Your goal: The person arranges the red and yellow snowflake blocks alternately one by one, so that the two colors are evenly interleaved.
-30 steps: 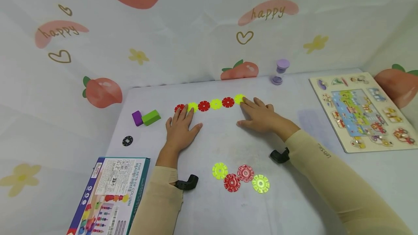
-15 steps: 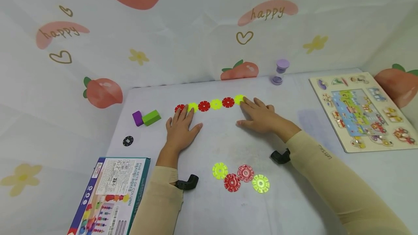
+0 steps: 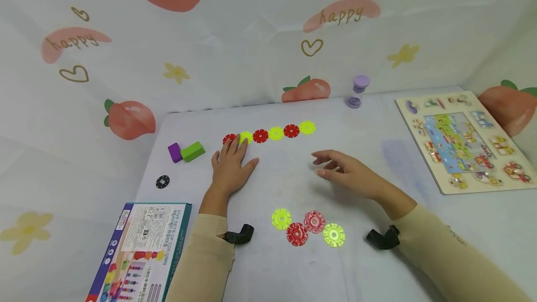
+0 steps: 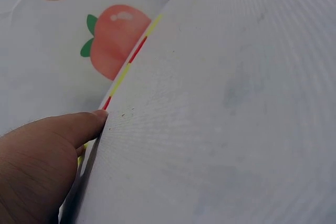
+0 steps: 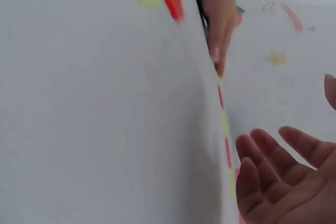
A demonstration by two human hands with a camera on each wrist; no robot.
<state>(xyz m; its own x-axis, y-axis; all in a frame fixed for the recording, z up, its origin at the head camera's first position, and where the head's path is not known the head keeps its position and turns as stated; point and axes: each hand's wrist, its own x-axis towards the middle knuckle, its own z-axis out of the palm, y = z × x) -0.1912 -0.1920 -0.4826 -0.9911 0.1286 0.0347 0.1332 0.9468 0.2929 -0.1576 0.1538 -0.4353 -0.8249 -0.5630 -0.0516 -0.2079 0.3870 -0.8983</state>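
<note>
Notched plastic discs, red and yellow by turns, form a row across the back of the table; a red disc (image 3: pixel 260 136) and a yellow disc (image 3: pixel 307 127) at its right end show whole. My left hand (image 3: pixel 230 169) lies palm down, fingers spread, with its fingertips over the leftmost red disc (image 3: pixel 229 139) and the yellow disc (image 3: pixel 246 137) beside it. In front of the row my right hand (image 3: pixel 350 175) hovers above the table, fingers loosely bent and holding nothing. Closer in lies a small group of loose discs: two red (image 3: pixel 297 234) and two yellow (image 3: pixel 333 235).
Left of the row are a purple block (image 3: pixel 175 153), a green block (image 3: pixel 193 152) and a black chip (image 3: pixel 162 181). A toy box (image 3: pixel 140 250) lies at front left. A purple sand timer (image 3: pixel 358 91) stands at the back, and a wooden puzzle board (image 3: pixel 436 171) lies at right.
My right hand has lifted off the yellow disc at the row's right end and drawn back toward me and to the right. The left hand and the discs stay in place.
</note>
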